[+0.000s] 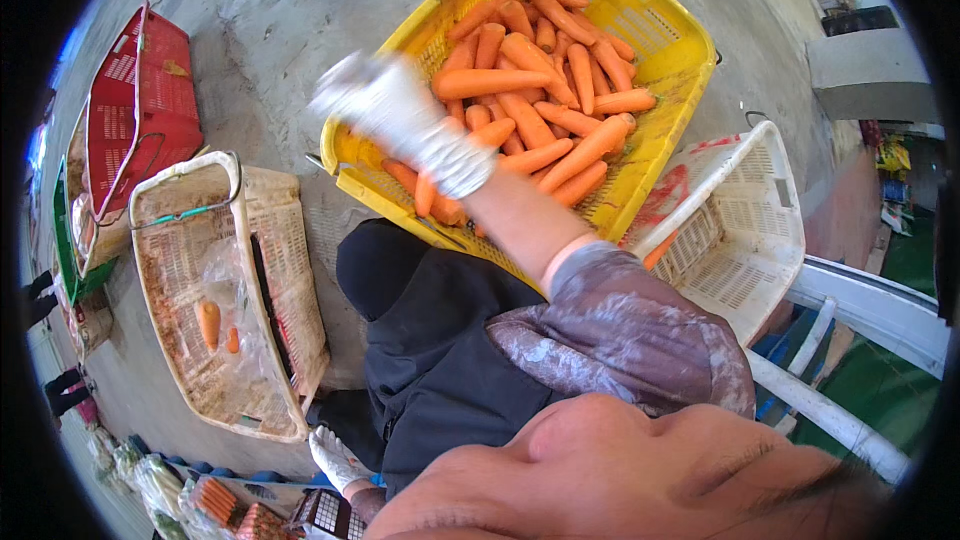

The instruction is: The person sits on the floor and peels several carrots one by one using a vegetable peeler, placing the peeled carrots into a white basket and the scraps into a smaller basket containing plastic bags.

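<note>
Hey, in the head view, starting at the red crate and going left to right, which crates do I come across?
Red crate, stained white crate with clear plastic inside, yellow crate full of carrots, second white crate at the right.

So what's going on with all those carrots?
The person's gloved right hand is a blur over the left edge of a yellow crate with a pile of carrots in it. I can't tell if it's holding anything. The gloved left hand is down near a dirty white crate, which has one carrot and a small orange piece inside.
</note>
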A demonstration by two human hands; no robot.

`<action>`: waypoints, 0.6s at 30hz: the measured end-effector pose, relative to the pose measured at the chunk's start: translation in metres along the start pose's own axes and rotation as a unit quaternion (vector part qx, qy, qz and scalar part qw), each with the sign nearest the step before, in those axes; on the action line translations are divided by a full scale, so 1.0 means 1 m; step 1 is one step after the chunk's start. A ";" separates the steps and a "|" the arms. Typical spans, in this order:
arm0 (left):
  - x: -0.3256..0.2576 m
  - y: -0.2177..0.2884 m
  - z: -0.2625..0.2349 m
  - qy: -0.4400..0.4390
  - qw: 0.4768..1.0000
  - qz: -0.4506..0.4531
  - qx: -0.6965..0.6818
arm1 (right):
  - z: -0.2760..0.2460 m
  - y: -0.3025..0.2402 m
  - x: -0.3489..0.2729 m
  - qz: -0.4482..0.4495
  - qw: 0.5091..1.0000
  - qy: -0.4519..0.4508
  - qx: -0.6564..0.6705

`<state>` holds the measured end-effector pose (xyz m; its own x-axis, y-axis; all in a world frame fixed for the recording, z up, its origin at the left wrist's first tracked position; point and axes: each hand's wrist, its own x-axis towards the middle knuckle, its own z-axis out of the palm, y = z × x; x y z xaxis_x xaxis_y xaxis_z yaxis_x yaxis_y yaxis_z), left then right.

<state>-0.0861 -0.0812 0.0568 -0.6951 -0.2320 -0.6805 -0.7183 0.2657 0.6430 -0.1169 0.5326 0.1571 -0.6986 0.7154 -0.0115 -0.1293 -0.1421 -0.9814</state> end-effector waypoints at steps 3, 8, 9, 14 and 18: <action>0.025 -0.057 -0.056 0.011 0.998 -0.045 -0.047 | -0.122 0.023 0.045 -0.115 0.930 0.187 -0.295; 0.021 -0.053 -0.028 -0.014 0.998 -0.033 -0.054 | -0.300 0.066 0.057 0.106 0.795 0.086 -0.590; 0.012 -0.045 -0.021 -0.011 0.998 -0.027 -0.053 | -0.296 0.077 0.057 0.115 0.789 0.073 -0.599; 0.022 -0.031 -0.019 -0.027 0.998 0.007 -0.054 | -0.289 0.100 0.065 0.181 0.750 0.054 -0.634; 0.044 -0.027 -0.018 -0.058 0.997 0.014 -0.052 | -0.306 0.089 0.063 0.207 0.829 0.050 -0.517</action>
<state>-0.0979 -0.1152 0.0161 -0.7103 -0.1144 -0.6945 -0.7028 0.1699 0.6908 0.0428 0.7748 0.0108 -0.4631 0.8126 -0.3539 0.8159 0.2349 -0.5283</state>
